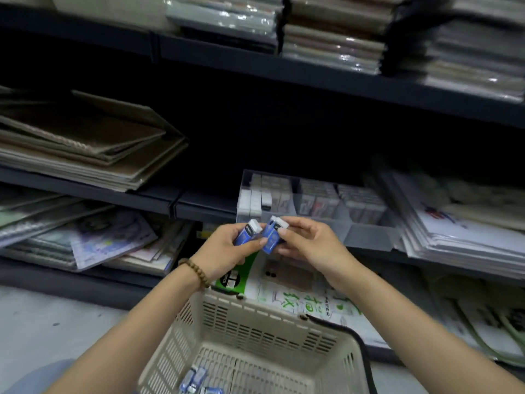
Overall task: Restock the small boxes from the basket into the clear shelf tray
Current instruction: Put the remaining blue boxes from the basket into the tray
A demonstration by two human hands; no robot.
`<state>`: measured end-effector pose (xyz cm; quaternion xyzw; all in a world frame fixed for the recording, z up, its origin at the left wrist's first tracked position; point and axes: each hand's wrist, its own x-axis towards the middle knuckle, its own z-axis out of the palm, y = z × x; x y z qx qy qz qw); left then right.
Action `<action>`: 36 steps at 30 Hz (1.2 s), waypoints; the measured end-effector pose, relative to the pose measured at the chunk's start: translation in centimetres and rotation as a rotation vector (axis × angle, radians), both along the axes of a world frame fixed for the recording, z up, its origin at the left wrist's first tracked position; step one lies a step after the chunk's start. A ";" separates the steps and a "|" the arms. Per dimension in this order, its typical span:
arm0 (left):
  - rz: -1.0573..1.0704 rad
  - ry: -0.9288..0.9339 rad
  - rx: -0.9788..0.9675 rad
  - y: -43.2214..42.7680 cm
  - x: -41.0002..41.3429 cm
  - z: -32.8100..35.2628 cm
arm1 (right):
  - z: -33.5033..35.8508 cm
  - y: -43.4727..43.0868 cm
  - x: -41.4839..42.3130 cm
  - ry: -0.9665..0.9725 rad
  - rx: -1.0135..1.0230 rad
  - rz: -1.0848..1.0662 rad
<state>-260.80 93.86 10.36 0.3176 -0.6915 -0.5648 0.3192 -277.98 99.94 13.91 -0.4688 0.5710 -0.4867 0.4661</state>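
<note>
My left hand [227, 248] grips a small blue and white box [247, 232], and my right hand [306, 243] grips a second one [273, 234]. Both boxes are held close together just below the front of the clear shelf tray [369, 234]. The tray sits on the middle shelf and holds rows of small boxes in several compartments; its front right section looks bare. Below my arms stands the cream plastic basket [255, 322], with several blue boxes [196, 379] lying at its bottom left.
Stacks of brown sketchbooks [85, 143] lie on the shelf to the left of the tray, and wrapped paper pads [460, 223] to its right. Notebooks [108, 240] fill the lower shelf. A green and white pack [284, 291] stands behind the basket. The floor [42, 322] is pale grey.
</note>
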 end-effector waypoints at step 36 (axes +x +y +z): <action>0.317 0.429 0.230 -4.7 0.9 1.3 | 2.3 -9.8 -1.3 0.511 0.129 0.063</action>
